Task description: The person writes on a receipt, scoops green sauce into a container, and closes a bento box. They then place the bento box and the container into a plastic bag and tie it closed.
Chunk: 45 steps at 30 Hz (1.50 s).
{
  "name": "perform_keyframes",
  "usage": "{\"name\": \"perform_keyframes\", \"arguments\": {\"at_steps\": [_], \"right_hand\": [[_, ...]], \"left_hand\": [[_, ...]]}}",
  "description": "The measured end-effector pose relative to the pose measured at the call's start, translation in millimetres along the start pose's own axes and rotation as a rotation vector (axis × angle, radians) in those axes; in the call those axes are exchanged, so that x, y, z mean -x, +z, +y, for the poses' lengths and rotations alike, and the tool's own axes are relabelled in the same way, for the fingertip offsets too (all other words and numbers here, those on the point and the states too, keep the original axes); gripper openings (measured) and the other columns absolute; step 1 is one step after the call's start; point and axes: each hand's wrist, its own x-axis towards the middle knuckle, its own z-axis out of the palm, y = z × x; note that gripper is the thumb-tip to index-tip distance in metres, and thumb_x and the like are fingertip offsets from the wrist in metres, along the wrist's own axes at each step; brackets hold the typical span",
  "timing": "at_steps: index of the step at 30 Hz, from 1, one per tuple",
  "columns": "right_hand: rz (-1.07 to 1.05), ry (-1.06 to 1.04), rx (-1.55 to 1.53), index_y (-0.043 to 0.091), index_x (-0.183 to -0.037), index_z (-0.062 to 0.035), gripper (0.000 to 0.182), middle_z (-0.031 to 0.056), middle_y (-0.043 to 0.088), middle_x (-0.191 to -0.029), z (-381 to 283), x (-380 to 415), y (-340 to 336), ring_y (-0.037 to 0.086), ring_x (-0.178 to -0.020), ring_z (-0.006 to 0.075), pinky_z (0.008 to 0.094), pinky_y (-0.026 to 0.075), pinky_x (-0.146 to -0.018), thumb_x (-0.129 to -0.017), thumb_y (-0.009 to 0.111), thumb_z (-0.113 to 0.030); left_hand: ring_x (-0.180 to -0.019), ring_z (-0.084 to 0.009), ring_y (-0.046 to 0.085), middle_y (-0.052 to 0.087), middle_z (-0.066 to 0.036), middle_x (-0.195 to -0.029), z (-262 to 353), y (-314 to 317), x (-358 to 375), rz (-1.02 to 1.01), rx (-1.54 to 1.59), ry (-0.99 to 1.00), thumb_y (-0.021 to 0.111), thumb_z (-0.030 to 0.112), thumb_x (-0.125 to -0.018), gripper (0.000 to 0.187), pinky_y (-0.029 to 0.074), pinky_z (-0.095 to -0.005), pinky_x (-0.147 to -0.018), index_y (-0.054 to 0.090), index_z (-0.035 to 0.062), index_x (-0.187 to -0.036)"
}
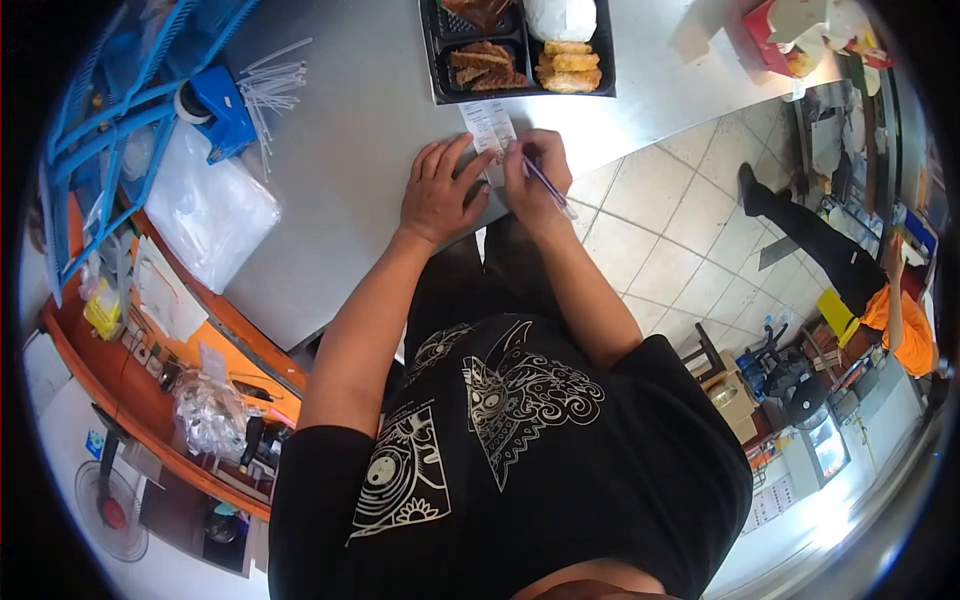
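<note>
A: Receipt (490, 127) sits flat on the worktop (370, 150), right at the near edge, just below the food tray (518, 48). Left hand (437, 192) lies open and flat beside it, fingertips pinning its left side. Right hand (533, 172) is closed round a pen (549, 187), tip down on the paper.

B: So what's the risk?

A: Paper's thin & the worktop looks like slick metal. If the left hand lets up, I'd guess the slip skids under the pen stroke & the writing smears or goes crooked. Too much pen pressure prob. tears it.

B: Edge is close too?

A: Yep, both hands work right over the lip. A nudge toward the body could send the slip off onto the tiled floor (690, 230).

B: And the tray?

A: Top of the receipt nearly touches it; can't tell if it's tucked under. Shoving the paper fwd could catch it on the tray rim or pick up grease from the food.

B: Anything else nearby?

A: Plastic bags (205, 205), blue tape dispenser (220, 108) & clear straws (270, 85) sit well apart to the left. Another person (880, 300) stands well apart on the right.
</note>
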Motion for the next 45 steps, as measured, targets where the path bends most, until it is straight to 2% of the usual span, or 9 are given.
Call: {"name": "perform_keyframes", "arguments": {"at_steps": [9,16,19,25,29,35,39,40,45], "right_hand": [[-0.817,0.009,0.25,0.044,-0.129,-0.0065,0.048,0.0215,0.065,-0.084,-53,-12,62,0.065,-0.07,0.0406,0.0487,0.053,-0.063,-0.087,0.062,-0.022],[-0.877,-0.208,0.246,0.047,-0.125,-0.0049,0.045,0.0205,0.057,-0.109,-62,16,19,0.065,-0.085,0.0389,0.0452,0.055,-0.072,-0.086,0.061,-0.022],[-1.078,-0.252,0.152,0.059,-0.111,-0.0034,0.028,0.0179,0.059,-0.11,-23,22,-9,0.061,-0.097,0.0371,0.045,0.052,-0.084,-0.087,0.059,-0.018],[-1.14,-0.655,0.069,0.058,-0.107,-0.0037,0.023,0.0157,0.06,-0.093,-31,10,-21,0.065,-0.08,0.0298,0.0382,0.053,-0.068,-0.085,0.064,-0.008],[-1.219,-0.81,0.139,0.06,-0.104,-0.0023,0.022,0.017,0.062,-0.091,-67,7,14,0.065,-0.076,0.0295,0.0378,0.052,-0.066,-0.085,0.066,-0.01],[-1.307,-0.763,0.094,0.062,-0.102,-0.002,0.019,0.0143,0.062,-0.088,-142,46,97,0.064,-0.072,0.0256,0.034,0.052,-0.064,-0.084,0.066,-0.006],[-1.327,-0.711,0.09,0.061,-0.103,-0.0023,0.018,0.0141,0.063,-0.087,-160,92,157,0.063,-0.07,0.0248,0.0332,0.052,-0.063,-0.085,0.065,-0.006],[-1.408,-0.403,0.122,0.061,-0.098,-0.0028,0.015,0.013,0.061,-0.086,-190,108,165,0.062,-0.073,0.0247,0.0341,0.051,-0.066,-0.086,0.065,-0.01],[-1.345,-0.852,0.296,0.06,-0.09,-0.0049,0.019,0.0117,0.056,-0.081,-117,129,214,0.056,-0.08,0.0302,0.0406,0.048,-0.074,-0.084,0.069,-0.02]], "left_hand": [[-0.105,-0.0321,0.056,0.056,-0.012,-0.113,-2,-45,111,0.17,0.162,-0.346,0.06,-0.003,-0.081,0.024,0.05,-0.0403,-0.082,0.063,0.0041,-0.104],[-0.08,-0.0181,0.065,0.067,-0.012,-0.088,29,-80,249,0.532,0.241,-1.292,0.06,0.012,-0.092,0.018,0.051,-0.0312,-0.071,0.065,-0.0011,-0.104],[-0.078,-0.0166,0.065,0.069,-0.013,-0.085,27,-49,331,0.78,0.544,-1.333,0.059,0.019,-0.095,0.025,0.051,-0.0308,-0.069,0.065,-0.003,-0.105],[-0.104,-0.0345,0.057,0.06,-0.018,-0.109,-18,-72,301,0.853,-0.288,-1.107,0.065,0.018,-0.087,0.031,0.048,-0.0432,-0.086,0.06,0.0017,-0.113],[-0.1,-0.0353,0.057,0.06,-0.015,-0.101,-72,-86,302,0.593,-0.198,-1.231,0.065,0.016,-0.081,0.022,0.046,-0.0484,-0.086,0.062,0.0076,-0.101],[-0.095,-0.0322,0.06,0.062,-0.011,-0.095,-141,-135,365,0.836,-0.16,-1.123,0.065,0.016,-0.079,0.016,0.047,-0.048,-0.082,0.064,0.0087,-0.093],[-0.103,-0.0355,0.056,0.058,-0.017,-0.112,-225,-173,472,0.897,-0.368,-1.431,0.064,0.02,-0.082,0.034,0.046,-0.0495,-0.086,0.059,0.0066,-0.112],[-0.107,-0.036,0.054,0.054,-0.018,-0.117,-239,-182,495,0.912,-0.502,-1.483,0.064,0.022,-0.082,0.041,0.045,-0.0493,-0.088,0.055,0.0062,-0.119],[-0.117,-0.0364,0.048,0.052,-0.017,-0.125,-261,-198,550,0.644,-0.183,-1.612,0.064,0.026,-0.084,0.049,0.041,-0.0475,-0.098,0.051,0.0094,-0.128]]}}
